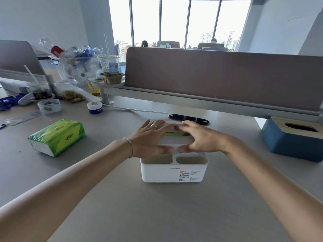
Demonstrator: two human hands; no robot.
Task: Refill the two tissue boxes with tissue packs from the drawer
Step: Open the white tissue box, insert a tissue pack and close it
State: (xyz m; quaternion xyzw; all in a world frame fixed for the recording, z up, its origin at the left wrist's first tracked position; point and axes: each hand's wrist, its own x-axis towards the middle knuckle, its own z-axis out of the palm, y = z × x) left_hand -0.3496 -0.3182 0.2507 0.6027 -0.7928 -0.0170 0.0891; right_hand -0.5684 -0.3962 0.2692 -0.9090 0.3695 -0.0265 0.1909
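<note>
A white tissue box [173, 172] with two open front compartments stands in the middle of the desk. Its white lid [172, 141] lies on top, and green tissue-pack wrapping shows through the lid slot [175, 134]. My left hand [150, 138] and my right hand [199, 137] both grip the lid, fingers over its far edge and thumbs at its near edge. A second green tissue pack [57, 136] lies on the desk to the left. A blue tissue box [293, 142] with a wooden lid and dark empty slot stands at the right.
A brown partition [218, 75] runs behind the boxes, with a black cable port [189, 118] just beyond my hands. The left of the desk holds a tape roll [49, 106], a small jar [94, 107], drink cups and a bin of plastic bottles [76, 67].
</note>
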